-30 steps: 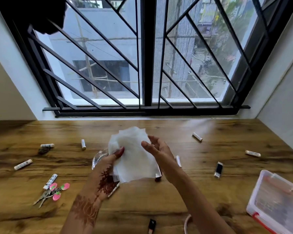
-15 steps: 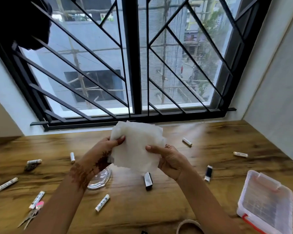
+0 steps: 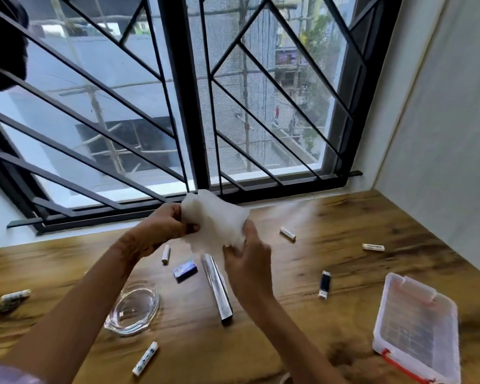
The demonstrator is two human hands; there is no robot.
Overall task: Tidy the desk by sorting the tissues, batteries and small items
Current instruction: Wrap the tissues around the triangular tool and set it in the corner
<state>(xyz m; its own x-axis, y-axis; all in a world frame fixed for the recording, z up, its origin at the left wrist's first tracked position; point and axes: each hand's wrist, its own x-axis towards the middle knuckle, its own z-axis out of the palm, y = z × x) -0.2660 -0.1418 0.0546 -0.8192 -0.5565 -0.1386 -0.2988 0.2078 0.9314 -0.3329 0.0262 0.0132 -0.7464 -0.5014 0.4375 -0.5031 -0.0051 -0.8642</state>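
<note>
One wooden surface [image 3: 358, 223] carries every item; positions below are given relative to the metal bar [image 3: 216, 286] lying at its centre. The clear plastic box [image 3: 416, 325], lid closed, sits well to the right of the bar. The white tissue [image 3: 214, 220] is held in the air above the bar's far end. Your left hand [image 3: 164, 225] has its grip pinching the tissue's left edge; your right hand [image 3: 247, 259] has its grip curled round the lower right edge. The glass dish [image 3: 135, 309] rests left of the bar's near end. The black USB stick [image 3: 324, 284] lies to the right, and the small blue box [image 3: 185, 270] just left. The first battery [image 3: 165, 253] lies left of the far end, the second battery [image 3: 145, 358] near-left, the third battery [image 3: 287, 234] and the fourth battery [image 3: 373, 247] far-right.
</note>
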